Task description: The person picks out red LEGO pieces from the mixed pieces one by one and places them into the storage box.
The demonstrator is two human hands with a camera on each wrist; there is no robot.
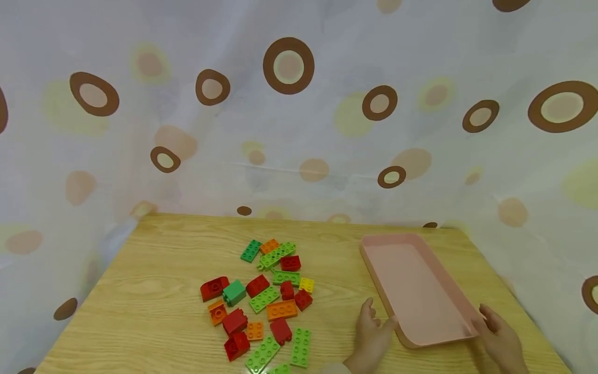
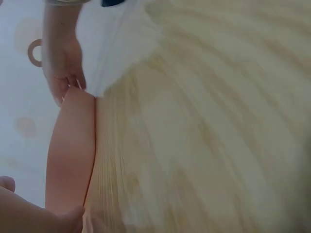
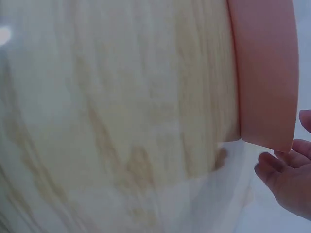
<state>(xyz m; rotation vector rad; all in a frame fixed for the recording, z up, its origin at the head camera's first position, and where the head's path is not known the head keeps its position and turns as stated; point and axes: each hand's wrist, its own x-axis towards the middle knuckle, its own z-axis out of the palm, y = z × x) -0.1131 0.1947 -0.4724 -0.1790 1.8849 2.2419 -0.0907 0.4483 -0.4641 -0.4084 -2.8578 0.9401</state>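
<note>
The shallow rectangular pink plastic tray [image 1: 416, 288] lies at lower right in the head view, between the two hands, its long sides slanting from upper left to lower right. The left hand [image 1: 371, 337] is beside its near left corner, thumb against the outer wall and fingers extended alongside, a wide gap between thumb and fingers. The right hand [image 1: 502, 340] is at the near right corner, fingers loosely bent and spread; in the right wrist view they lie right by the corner, and I cannot tell how firmly they touch it.

The tray's flat inner floor shows inside its low walls. Left of it, toward the lower centre of the frame, toy building bricks lie loose on the light wood-grain surface [image 1: 149, 291]: among them a square yellow plastic brick [image 1: 306, 285] nearest the tray, a long orange plastic brick [image 1: 282, 309], a dark green studded plate [image 1: 250, 250] at the group's top and a long light green studded plate [image 1: 301, 348] near the bottom.

Plain wood grain shows between bricks and tray, and widely at lower left. The tray's far end sits near the surface's rear edge, its right side near the right edge, where white circle-patterned cloth [image 1: 322, 130] rises.
</note>
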